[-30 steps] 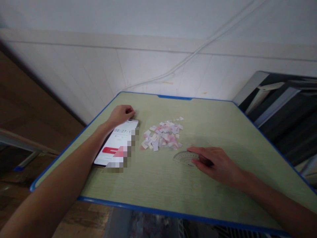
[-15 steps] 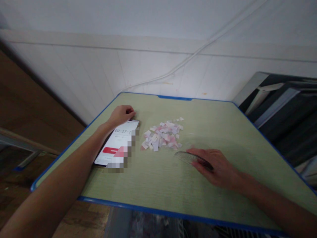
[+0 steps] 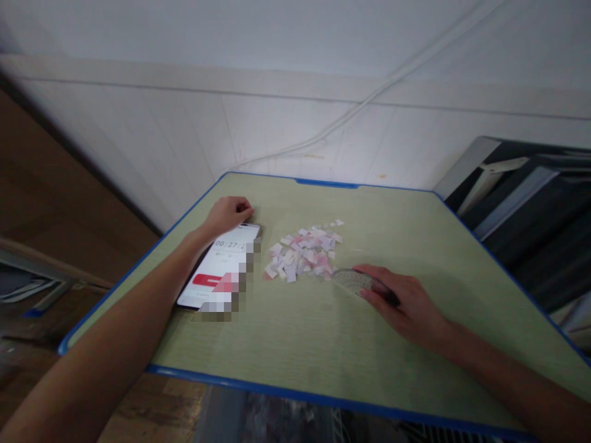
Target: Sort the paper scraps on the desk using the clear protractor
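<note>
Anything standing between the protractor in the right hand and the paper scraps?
Nothing visible: the right hand holds the protractor close beside the paper scraps; contact is unclear. The phone lies left of them.

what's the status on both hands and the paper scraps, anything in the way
Right hand gripping clear protractor, tip at right edge of paper scraps, contact unclear. Left hand loosely curled by far end of phone. Nothing seen between protractor and scraps.
</note>
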